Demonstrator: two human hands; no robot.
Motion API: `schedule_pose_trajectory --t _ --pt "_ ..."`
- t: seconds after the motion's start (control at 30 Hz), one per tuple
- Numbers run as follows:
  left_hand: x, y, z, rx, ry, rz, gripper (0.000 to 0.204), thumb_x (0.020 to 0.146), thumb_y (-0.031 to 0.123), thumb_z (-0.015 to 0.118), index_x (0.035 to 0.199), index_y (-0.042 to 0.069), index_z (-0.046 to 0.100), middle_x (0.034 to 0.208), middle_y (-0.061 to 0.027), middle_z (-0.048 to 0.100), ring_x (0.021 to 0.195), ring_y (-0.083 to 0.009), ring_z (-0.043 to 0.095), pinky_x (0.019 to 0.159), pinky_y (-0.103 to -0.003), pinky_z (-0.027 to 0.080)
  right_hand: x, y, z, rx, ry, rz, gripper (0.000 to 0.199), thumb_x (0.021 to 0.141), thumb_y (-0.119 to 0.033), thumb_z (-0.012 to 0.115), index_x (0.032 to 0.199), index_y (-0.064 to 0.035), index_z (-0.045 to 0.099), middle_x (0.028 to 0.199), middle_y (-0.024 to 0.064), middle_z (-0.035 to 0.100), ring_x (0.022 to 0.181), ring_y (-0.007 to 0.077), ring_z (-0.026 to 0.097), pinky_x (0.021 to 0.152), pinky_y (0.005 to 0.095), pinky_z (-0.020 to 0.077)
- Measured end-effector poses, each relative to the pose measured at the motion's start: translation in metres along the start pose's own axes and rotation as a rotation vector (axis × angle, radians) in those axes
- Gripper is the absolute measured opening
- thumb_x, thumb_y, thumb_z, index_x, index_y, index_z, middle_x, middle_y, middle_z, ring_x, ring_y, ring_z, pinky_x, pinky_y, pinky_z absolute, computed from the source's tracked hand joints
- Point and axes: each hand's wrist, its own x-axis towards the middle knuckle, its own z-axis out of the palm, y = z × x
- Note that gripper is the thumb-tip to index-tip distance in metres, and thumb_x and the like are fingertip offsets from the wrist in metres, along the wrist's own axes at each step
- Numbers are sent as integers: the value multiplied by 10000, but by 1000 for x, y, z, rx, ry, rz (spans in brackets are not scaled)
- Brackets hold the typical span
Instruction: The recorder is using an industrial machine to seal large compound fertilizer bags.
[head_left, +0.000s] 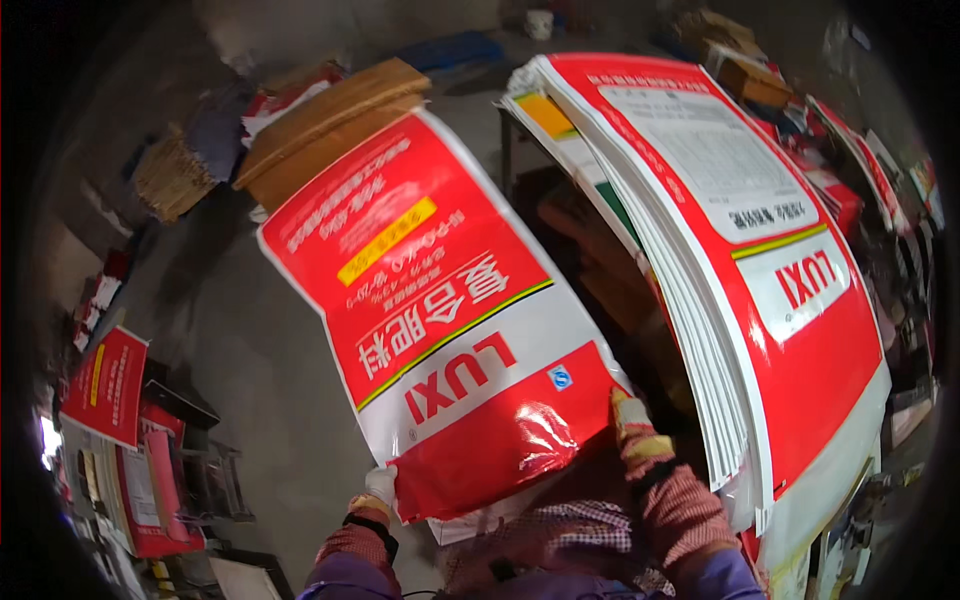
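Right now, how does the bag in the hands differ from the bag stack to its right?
The held bag looks like a single bag, while the bag stack is many layers thick. The left hand and right hand grip the held bag at its near end; neither grips the stack. The held bag's upper face has a small yellow block on red, whereas the stack's has a large pale printed panel. Both are glossy red and white.

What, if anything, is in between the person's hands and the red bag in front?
Nothing visible. The left hand and right hand already hold the bag, one at each side of its near end. The stack is off to the right, not in between.
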Motion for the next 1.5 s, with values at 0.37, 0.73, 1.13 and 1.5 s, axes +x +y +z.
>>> schedule_pose_trajectory --t 0.37,0.73,1.13,1.5 --pt "58 -26 23 1240 -5 331 195 832 165 459 897 145 642 849 -119 646 812 -267 639 669 -410 508 13 19 -5 28 -198 -367 451 687 -189 682 1083 -38 529 1025 134 592 926 298 574 781 337 475" --pt "69 -17 -25 349 -262 -259 227 812 202 519 968 58 599 844 -127 617 778 -245 587 682 -386 462 -4 23 -26 178 13 -298 397 739 -213 629 1089 -51 539 1026 117 592 953 258 558 806 331 459" --pt "116 -41 49 1088 134 220 216 843 200 479 987 135 627 958 -92 629 899 -230 601 694 -356 480 -37 21 -52 183 -181 -322 348 795 -238 572 1096 -65 550 1027 99 592 981 214 540 833 324 442" --pt "-3 81 76 1480 47 139 673 673 400 657 1217 79 424 1243 -200 425 1163 -396 396 911 -449 396 -143 4 -137 485 -586 -438 317 847 -262 520 1102 -77 560 1028 82 592 1008 174 523 858 318 426"
